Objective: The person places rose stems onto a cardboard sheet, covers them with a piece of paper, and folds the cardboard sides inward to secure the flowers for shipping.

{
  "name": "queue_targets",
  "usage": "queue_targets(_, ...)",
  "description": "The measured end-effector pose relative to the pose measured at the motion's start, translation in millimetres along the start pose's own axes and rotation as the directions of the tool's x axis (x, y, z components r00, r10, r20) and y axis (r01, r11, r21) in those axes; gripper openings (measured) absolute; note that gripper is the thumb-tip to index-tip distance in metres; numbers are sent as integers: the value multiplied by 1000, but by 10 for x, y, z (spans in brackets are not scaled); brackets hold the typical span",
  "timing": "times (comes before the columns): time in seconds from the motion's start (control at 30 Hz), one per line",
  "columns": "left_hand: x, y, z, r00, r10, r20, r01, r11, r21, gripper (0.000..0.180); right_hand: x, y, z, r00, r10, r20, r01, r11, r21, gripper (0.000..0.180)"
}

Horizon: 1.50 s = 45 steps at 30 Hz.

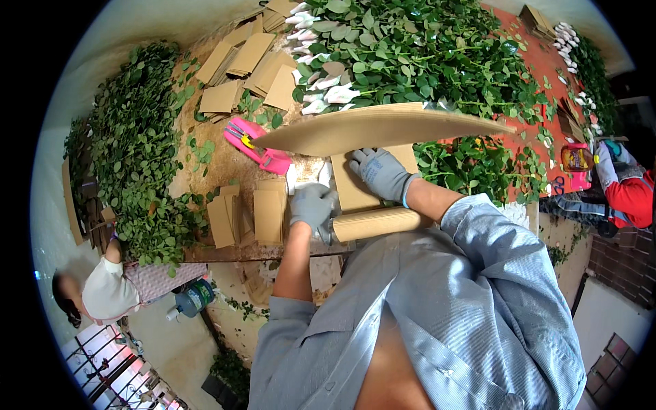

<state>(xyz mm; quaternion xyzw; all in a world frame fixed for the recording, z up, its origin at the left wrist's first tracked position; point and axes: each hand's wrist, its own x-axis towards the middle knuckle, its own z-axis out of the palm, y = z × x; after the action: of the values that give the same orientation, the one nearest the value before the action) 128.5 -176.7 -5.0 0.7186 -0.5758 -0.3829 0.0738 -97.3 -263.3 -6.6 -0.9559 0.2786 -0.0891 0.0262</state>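
Note:
My right hand (380,173), in a grey glove, lies flat with fingers spread on a brown cardboard piece (352,188). That piece is folded, and its near flap (379,224) curves up against my shirt. A large cardboard panel (383,131) stands tilted just beyond my hands. My left hand (312,205), also gloved, is at the left edge of the folded cardboard; its fingers are blurred, so whether it grips anything is unclear. Past it lies a pink tape dispenser (258,146) with a yellow part. White-wrapped flower heads (328,92) on leafy stems lie beyond the panel.
Cardboard stacks (270,212) stand left of my left hand, and more cardboard pieces (249,55) lie at the far left. Leafy stems (140,137) are heaped on the left. One person (113,290) is at the left edge, another (629,195) at the right.

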Motion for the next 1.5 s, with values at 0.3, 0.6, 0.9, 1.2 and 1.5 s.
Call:
queue_targets(0.3, 282, 0, -30, 973, -128, -192, 195, 903, 383, 51, 24, -55, -36, 997, 57, 55, -57, 998, 0, 24)
queue_targets(0.6, 475, -369, 116, 977, -110, -185, 180, 889, 421, 38, 16, -52, 74, 998, 59, -5, -59, 998, 7, 20)
queue_targets(0.9, 119, -276, 161, 878, 119, -464, 60, 934, 353, 29, 20, -59, 69, 996, 76, 54, -79, 995, 56, 23)
queue_targets(1.2, 353, -196, 196, 929, -142, -343, 251, 920, 300, 27, 9, -63, 63, 998, 58, 21, -60, 995, 75, 23)
queue_targets(1.5, -1317, -464, -55, 999, -27, -35, 33, 985, 171, 39, -47, -10, 38, 997, 75, 16, -76, 994, 75, 24)
